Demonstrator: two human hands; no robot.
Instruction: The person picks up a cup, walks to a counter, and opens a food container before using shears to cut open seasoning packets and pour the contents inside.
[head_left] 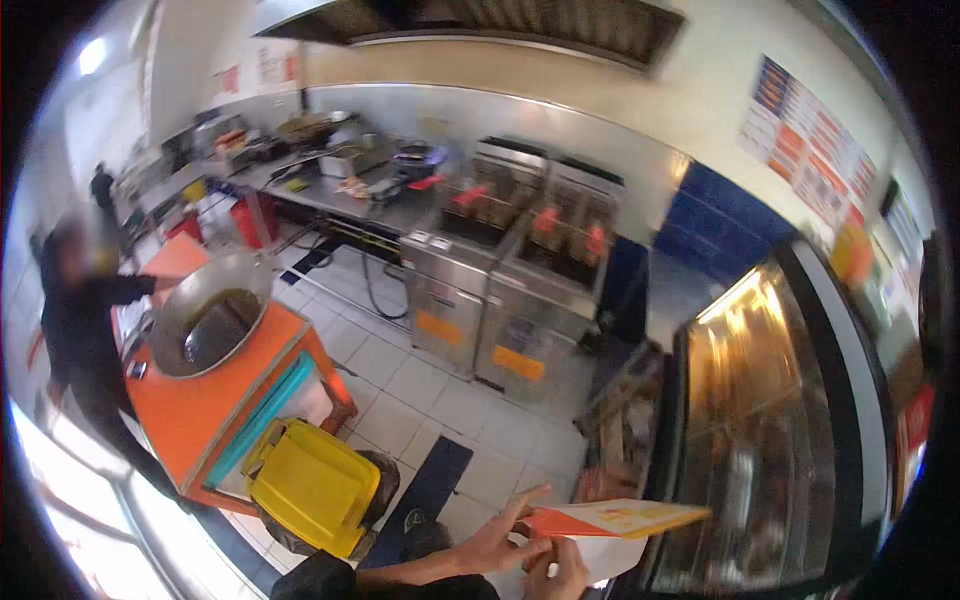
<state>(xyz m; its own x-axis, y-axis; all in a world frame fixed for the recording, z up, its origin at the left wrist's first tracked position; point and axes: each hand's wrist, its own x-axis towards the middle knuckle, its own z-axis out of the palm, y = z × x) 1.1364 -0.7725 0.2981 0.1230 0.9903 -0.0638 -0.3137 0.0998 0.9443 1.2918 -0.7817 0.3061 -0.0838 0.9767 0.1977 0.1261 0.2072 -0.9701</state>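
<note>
Both my hands are at the bottom of the head view, on a flat orange-and-yellow cardboard box (620,519). My left hand (498,540) grips its left end with fingers spread along the edge. My right hand (558,572) sits just below it, holding the box's underside together with a white sheet (605,556). The box is held level in front of a glass-fronted warming cabinet (760,420) lit orange inside.
A yellow-lidded bin (312,487) stands at lower left beside an orange counter (205,405) with a large metal bowl (208,312). A person in black (80,340) stands at that counter. Steel fryers (510,270) and a worktop line the far wall. A dark mat (428,483) lies on the white tiles.
</note>
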